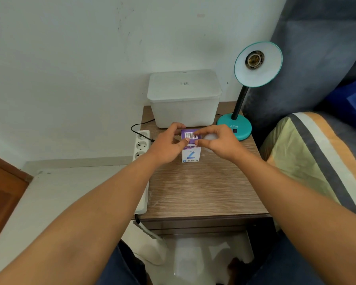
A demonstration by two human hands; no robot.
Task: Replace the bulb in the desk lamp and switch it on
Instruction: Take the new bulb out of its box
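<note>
unboxing is the step in hand, by my reading: both hands work at the top flap of the bulb box, which stands upright on the counter near its middle, at about 7 o'clock from the desk lamp. the left hand grips the box's upper left side, fingers curled round the far edge and thumb pressed on the near face. the right hand pinches the purple flap with the barcode between thumb and forefinger; a pale rounded shape just behind that hand, at its 12 o'clock, could be a bulb lying on the counter, but it is too blurred to say.

the lamp's socket sits bare in the teal shade, tilted toward the viewer, so the old bulb looks to be out already. the next move calls for lifting the flap clear, sliding the new bulb out without squeezing the glass, then carrying it up to 1 o'clock and threading it straight into the socket.

the box is small, white on its front with a large blue "7" and a brand name printed upside down from here, purple at the top. the lamp has a round teal base, a black flexible neck and a switch on the base. a white lidded bin stands at 12 o'clock from the box, and a power strip lies along the counter's left edge at 9 o'clock.
</note>
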